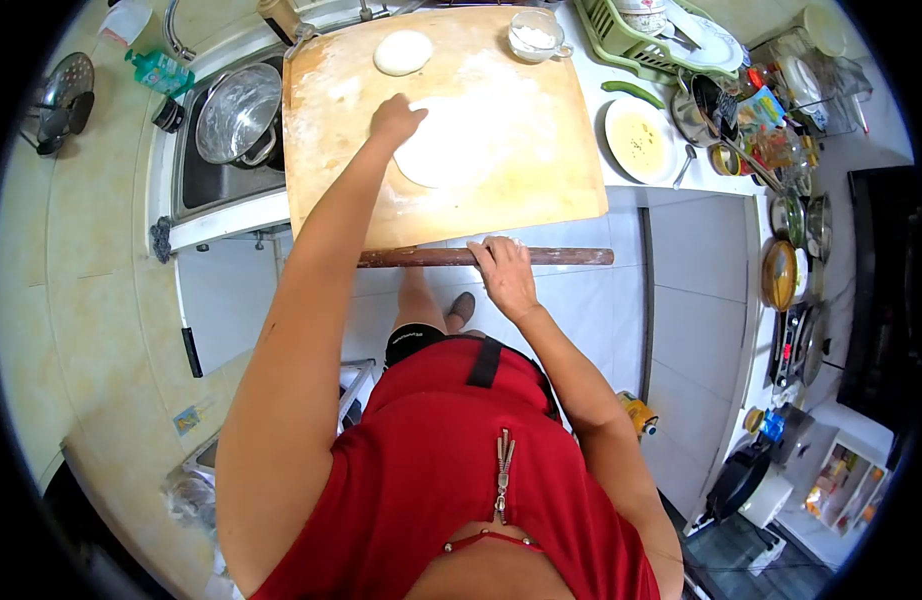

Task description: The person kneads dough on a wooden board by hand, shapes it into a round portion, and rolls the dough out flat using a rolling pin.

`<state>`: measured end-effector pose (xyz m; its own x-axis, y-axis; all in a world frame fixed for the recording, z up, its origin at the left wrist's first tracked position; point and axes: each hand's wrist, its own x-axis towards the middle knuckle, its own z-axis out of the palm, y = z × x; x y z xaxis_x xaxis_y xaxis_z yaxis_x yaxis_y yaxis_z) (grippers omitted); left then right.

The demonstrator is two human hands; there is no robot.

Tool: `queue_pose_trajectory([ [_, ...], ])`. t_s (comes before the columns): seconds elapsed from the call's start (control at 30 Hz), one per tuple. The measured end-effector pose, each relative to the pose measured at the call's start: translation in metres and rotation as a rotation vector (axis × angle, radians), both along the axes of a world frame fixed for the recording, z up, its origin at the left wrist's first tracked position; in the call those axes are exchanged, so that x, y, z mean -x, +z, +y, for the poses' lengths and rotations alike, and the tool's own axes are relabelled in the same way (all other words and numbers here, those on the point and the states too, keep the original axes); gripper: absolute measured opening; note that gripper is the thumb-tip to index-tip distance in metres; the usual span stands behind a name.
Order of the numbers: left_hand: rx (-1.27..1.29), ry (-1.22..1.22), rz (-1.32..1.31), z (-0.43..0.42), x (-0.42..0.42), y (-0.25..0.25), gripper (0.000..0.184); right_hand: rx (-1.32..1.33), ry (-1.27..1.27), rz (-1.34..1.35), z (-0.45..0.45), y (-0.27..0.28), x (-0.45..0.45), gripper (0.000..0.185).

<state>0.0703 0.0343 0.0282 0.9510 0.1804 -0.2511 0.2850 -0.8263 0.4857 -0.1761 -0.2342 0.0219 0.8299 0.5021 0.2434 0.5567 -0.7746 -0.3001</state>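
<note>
Here I am, my right grip wrapped around the rolling pin (573,257), right hand (505,277) holding it at six o'clock, just off the near edge of the pastry board (326,185). My left hand (395,124) is at ten o'clock on the flattened dough (459,150), mid-board; whether that grip pinches or merely touches, I can't tell. A hard tug there could stretch or tear the rim, especially if the underside sticks. The board appears to overhang the table (619,75) at six, so leaning on that lip might tip it. Swinging the pin wide toward three could clip the plate of yellow liquid (641,140). Edges, then: the dough ball (402,52) crowds eleven, the glass cup (533,44) guards two, while bare floured board runs from three to five, my roomiest lane.
</note>
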Motion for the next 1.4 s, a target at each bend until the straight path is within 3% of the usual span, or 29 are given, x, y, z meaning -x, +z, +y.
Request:
queue_pose_trajectory([
  [0.17,0.173,0.212,0.4,0.047,0.058,0.01,0.06,-0.029,-0.069,0.019,-0.012,0.007,-0.009,0.041],
  [0.37,-0.251,0.113,-0.356,0.078,0.149,0.025,0.055,-0.091,-0.106,0.031,0.008,0.011,-0.049,0.043],
  [0.47,-0.517,-0.126,-0.477,0.084,0.16,0.018,0.044,-0.063,-0.117,-0.005,0.028,0.009,-0.073,0.045],
  [0.7,-0.442,-0.105,-0.509,0.091,0.116,-0.03,0.052,-0.006,-0.158,0.123,0.054,0.003,-0.11,0.059],
  [0.8,-0.483,-0.085,-0.512,0.091,0.092,-0.033,0.052,0.004,-0.266,0.018,0.068,0.0,-0.137,0.067],
  [1.17,-0.43,-0.039,-0.778,0.097,-0.046,-0.015,0.058,-0.032,-0.366,-0.037,0.086,-0.002,-0.273,0.059],
  [1.4,-0.421,-0.053,-0.808,0.099,-0.05,-0.022,0.057,-0.068,-0.458,-0.041,0.086,-0.01,-0.28,0.059],
])
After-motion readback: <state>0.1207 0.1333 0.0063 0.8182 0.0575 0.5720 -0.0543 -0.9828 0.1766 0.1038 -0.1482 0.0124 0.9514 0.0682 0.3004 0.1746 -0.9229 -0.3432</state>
